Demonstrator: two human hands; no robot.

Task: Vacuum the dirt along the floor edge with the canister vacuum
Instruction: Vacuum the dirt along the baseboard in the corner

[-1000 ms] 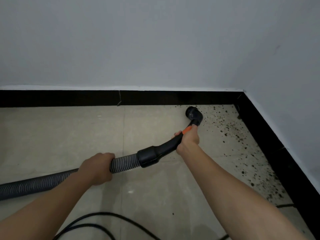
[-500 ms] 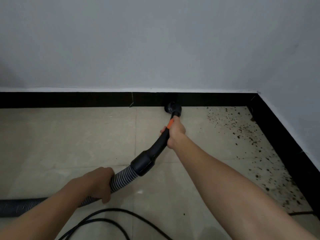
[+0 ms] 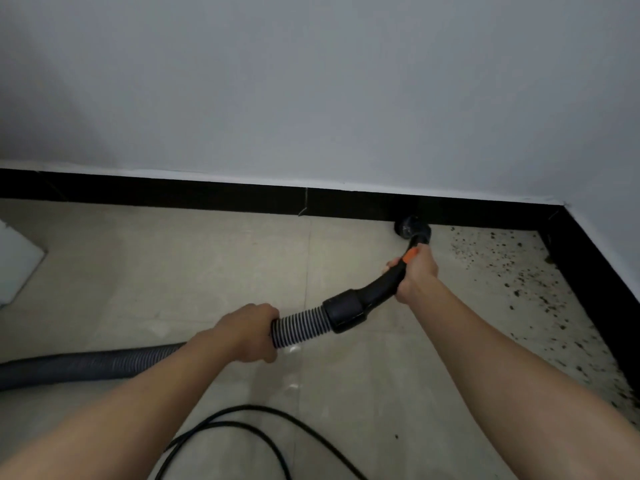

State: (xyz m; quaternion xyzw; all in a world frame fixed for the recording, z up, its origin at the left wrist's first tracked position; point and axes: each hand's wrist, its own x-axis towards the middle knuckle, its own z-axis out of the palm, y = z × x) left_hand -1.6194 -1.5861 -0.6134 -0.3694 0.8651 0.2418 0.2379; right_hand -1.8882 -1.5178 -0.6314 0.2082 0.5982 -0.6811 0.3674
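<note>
Our left hand [image 3: 242,336] grips the grey ribbed plastic hose [image 3: 301,327]; our right hand [image 3: 415,275] clasps the black curved handle [image 3: 374,292]. The round black brush nozzle [image 3: 412,230] sits just beyond it, at the black skirting board [image 3: 207,195]. The scattered dark dirt [image 3: 512,268] lies rightward, nearer the right hand.

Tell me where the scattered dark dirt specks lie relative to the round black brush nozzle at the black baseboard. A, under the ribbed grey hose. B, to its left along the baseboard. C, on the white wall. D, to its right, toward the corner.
D: the dark dirt specks lie scattered over the beige floor tiles to the right of the round black brush nozzle, while the tiles to its left show almost none.
</note>
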